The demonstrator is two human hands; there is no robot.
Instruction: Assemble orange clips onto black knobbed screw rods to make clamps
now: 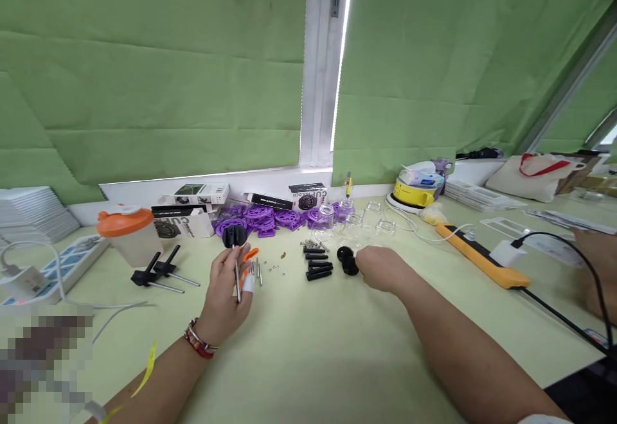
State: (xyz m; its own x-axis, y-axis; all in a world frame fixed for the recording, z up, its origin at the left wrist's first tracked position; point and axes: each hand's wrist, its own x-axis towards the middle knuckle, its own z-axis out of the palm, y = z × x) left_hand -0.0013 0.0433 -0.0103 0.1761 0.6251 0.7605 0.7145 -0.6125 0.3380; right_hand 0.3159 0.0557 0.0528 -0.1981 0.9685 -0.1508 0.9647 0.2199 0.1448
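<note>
The left hand [226, 292] is pinching a black knob on a metal rod [235, 250], holding it upright just left of the row of black sleeves [319, 263]. The right hand [380, 268] is closing its curled fingers on a black round cap [346, 258] just right of those sleeves. Two finished rod pieces [161, 273] are lying left of the sleeves; loose pins [258, 271] and springs [313, 244] beside them are waiting.
</note>
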